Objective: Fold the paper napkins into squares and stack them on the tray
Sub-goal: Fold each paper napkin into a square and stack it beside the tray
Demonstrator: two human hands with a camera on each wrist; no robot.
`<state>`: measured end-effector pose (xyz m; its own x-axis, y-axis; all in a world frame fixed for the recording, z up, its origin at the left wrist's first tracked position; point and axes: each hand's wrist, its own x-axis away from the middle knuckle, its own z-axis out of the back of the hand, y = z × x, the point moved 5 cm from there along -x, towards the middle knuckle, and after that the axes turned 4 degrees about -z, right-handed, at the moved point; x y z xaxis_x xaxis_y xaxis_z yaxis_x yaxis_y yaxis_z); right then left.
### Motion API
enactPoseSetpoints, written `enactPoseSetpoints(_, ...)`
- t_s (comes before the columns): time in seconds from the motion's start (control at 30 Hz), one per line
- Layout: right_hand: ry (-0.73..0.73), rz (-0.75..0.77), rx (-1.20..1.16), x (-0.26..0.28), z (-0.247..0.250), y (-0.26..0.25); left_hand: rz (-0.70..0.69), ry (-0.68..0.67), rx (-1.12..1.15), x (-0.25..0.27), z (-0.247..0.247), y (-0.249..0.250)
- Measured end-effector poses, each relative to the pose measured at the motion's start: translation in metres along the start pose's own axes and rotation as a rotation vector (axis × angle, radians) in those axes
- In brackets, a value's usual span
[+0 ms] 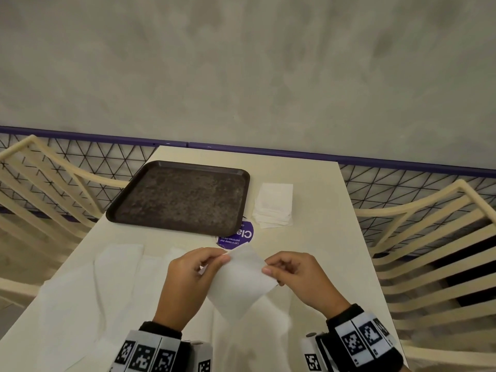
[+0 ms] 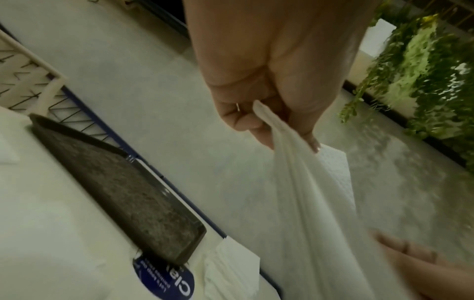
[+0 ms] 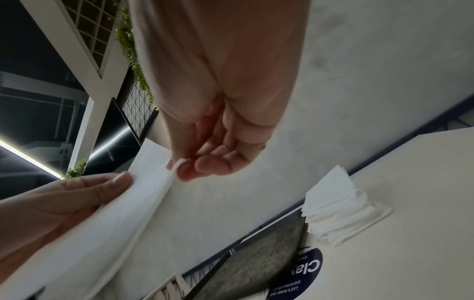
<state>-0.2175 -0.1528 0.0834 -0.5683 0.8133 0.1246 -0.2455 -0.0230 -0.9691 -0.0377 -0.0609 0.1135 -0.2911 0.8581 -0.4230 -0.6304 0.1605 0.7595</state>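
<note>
Our left hand (image 1: 188, 280) and right hand (image 1: 300, 277) each pinch a corner of one napkin (image 1: 239, 283), held above the table (image 1: 322, 251). Beyond, we list a dark tray (image 1: 128, 208) and, just right of it, a napkin stack (image 1: 273, 208).

The pale bench (image 1: 316, 253) holds a dark tray (image 1: 177, 196), a pile of folded napkins (image 1: 273, 206), a round purple sticker (image 1: 237, 237) and open napkins (image 1: 88, 285).

Dim, soft, blurred, wide-angle distortion
</note>
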Motion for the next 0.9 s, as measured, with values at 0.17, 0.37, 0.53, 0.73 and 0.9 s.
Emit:
enactPoseSetpoints(0.17, 0.148, -0.096, -0.069, -0.034, 0.026, 0.016, 0.174, 0.077, -0.044, -0.002, -0.013, -0.039)
enactPoseSetpoints(0.37, 0.457, -0.242, -0.218, -0.114, 0.079, 0.051, 0.327, -0.541, -0.286, 0.024, -0.093, -0.082)
enactPoseSetpoints(0.53, 0.608, -0.339, -0.203, -0.172, 0.103, 0.07, 0.48, -0.75, -0.389, 0.044, -0.135, -0.09)
enactPoseSetpoints(0.73, 0.667, -0.431, -0.004, -0.21, 0.109, 0.095, 0.632, -0.69, -0.247, 0.046, -0.144, -0.102)
enactPoseSetpoints(0.9, 0.646, -0.423, 0.232, -0.209, 0.104, 0.093, 0.588, -0.597, -0.116, 0.04, -0.134, -0.109)
